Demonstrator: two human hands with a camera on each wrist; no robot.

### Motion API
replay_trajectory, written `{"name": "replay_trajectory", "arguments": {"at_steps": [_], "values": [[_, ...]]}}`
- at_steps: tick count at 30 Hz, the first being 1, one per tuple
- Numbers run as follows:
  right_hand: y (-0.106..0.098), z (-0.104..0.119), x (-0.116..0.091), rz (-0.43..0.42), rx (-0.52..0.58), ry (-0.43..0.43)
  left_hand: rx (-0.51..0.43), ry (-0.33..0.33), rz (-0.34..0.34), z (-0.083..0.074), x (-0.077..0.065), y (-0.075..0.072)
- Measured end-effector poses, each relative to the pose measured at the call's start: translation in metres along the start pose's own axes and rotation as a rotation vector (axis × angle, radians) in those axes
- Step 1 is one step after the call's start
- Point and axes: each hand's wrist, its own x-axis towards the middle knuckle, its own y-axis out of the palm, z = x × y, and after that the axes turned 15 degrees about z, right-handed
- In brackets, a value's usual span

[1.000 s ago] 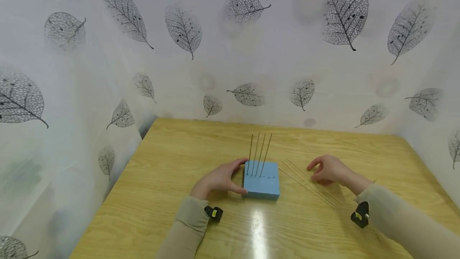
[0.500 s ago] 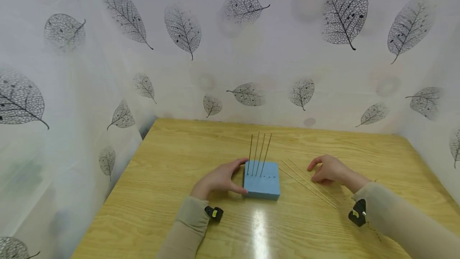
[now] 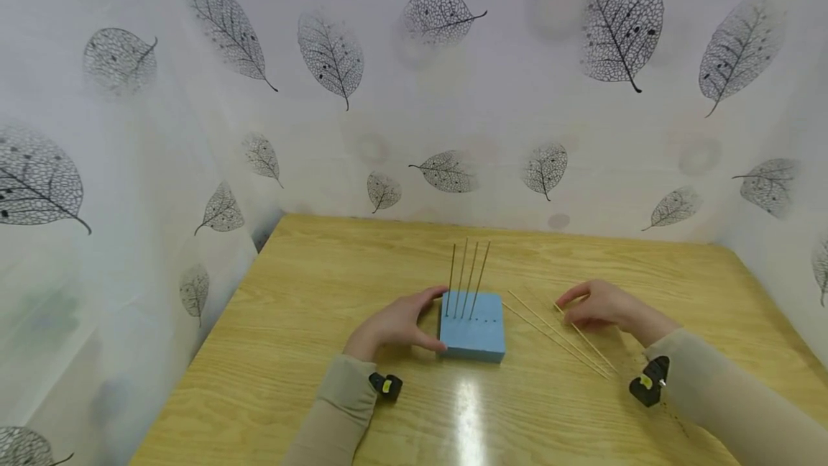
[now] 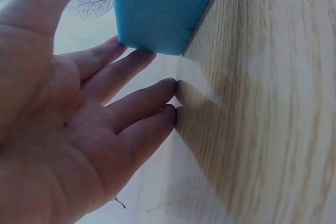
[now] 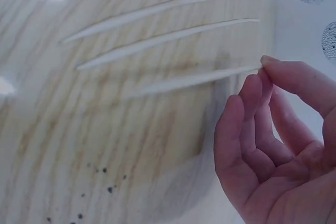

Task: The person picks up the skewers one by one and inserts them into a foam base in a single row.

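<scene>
A blue foam block (image 3: 475, 340) sits on the table, with several thin sticks (image 3: 451, 272) standing in a row in its top and a few small holes to their right. My left hand (image 3: 394, 322) holds the block's left side, thumb at the near corner and fingers at the far one. In the left wrist view two fingertips touch the foam (image 4: 152, 14); the other two rest on the table. My right hand (image 3: 601, 308) pinches one end of a thin pale wooden stick (image 5: 184, 81) between thumb and index finger. Two similar sticks (image 5: 168, 39) lie beside it.
The wooden table (image 3: 343, 250) runs back to a curtain (image 3: 485, 106) printed with leaves, which also hangs at both sides. Dark specks (image 5: 110, 189) mark the tabletop near my right wrist.
My right fingers have taken hold of the rightmost stick's far end, and that stick has shifted slightly. My left hand and the block stay where they were.
</scene>
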Motion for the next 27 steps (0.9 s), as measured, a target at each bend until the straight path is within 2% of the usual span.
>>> {"name": "replay_trajectory", "arguments": {"at_steps": [6, 14, 20, 27], "values": [[-0.005, 0.006, -0.005, 0.013, 0.142, -0.035, 0.012, 0.01, -0.007, 0.0, 0.0, 0.0], [-0.012, 0.019, -0.015, 0.007, 0.242, -0.178, 0.004, -0.008, -0.004, -0.001, 0.001, 0.0], [-0.013, 0.034, -0.026, -0.037, 0.293, -0.274, -0.008, -0.006, -0.002, -0.002, 0.0, 0.0], [0.0, 0.049, -0.032, -0.125, 0.33, -0.406, 0.001, -0.007, -0.008, -0.002, 0.001, 0.0]]}}
